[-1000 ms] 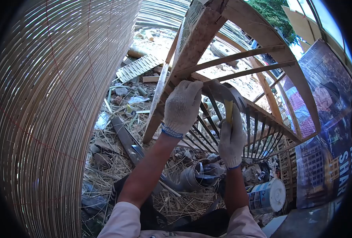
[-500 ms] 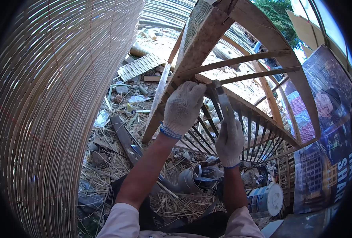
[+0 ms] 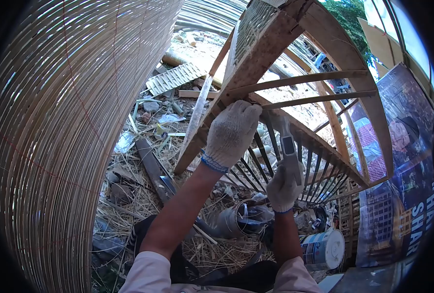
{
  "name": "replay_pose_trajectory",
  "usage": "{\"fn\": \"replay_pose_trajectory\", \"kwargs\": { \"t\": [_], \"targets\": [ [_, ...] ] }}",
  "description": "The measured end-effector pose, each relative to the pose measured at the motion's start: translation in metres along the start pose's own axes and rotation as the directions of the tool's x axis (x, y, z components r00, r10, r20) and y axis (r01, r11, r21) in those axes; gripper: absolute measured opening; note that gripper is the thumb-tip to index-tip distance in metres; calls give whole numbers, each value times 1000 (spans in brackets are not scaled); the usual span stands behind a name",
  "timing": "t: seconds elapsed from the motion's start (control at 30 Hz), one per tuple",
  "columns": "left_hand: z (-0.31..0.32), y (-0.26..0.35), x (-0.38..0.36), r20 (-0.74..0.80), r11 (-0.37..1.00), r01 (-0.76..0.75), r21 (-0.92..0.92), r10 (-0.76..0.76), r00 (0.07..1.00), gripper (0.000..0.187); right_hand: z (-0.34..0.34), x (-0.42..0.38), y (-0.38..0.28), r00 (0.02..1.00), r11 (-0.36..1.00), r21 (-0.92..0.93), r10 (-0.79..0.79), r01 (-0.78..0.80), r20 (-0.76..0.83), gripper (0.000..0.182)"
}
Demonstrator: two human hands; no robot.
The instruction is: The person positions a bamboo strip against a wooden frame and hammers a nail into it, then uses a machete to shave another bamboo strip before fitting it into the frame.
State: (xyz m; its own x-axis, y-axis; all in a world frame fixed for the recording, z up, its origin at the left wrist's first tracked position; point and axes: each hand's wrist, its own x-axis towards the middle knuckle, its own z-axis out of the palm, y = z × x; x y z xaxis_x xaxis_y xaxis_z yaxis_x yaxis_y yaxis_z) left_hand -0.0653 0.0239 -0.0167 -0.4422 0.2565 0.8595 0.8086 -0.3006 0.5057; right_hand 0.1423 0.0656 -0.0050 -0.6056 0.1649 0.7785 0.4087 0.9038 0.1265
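My left hand (image 3: 231,132) clamps the wooden frame (image 3: 261,49) at frame centre; just right, my right hand (image 3: 285,183) is closed around a tool (image 3: 286,141) pointing up-left toward it.

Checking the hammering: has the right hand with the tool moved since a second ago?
Yes. The right hand with the tool has dropped lower against the frame, away from the left hand.

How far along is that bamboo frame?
Done: a row of dark slats already sits in the lower frame. In hand: the left hand steadies the frame's rail while the right hand holds a tool against it. Left: the upper bay has only two cross sticks.
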Motion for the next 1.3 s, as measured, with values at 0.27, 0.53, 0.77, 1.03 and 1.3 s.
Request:
{"fn": "replay_pose_trajectory", "kwargs": {
  "t": [0.27,0.53,0.77,1.03,1.3],
  "targets": [
    [1,2,-1,-25,1000,14,-19,-15,1000,15,-2,2,-8,997,997,5,76,-76,-12,53],
    [1,0,0,-33,999,2,-40,-3,999,14,2,-1,-8,997,1000,-18,21,-22,-81,56],
    [0,0,2,-47,995,6,-99,-11,999,15,7,4,-2,989,994,-8,106,-106,105,54],
    [1,7,4,-45,998,56,-40,-57,997,13,-19,14,-34,824,797,208,547,-567,148,32],
    [-2,17,4,-39,993,116,-7,-116,992,11,-30,1,-55,813,543,691,571,-476,111,33]
  ]
}}
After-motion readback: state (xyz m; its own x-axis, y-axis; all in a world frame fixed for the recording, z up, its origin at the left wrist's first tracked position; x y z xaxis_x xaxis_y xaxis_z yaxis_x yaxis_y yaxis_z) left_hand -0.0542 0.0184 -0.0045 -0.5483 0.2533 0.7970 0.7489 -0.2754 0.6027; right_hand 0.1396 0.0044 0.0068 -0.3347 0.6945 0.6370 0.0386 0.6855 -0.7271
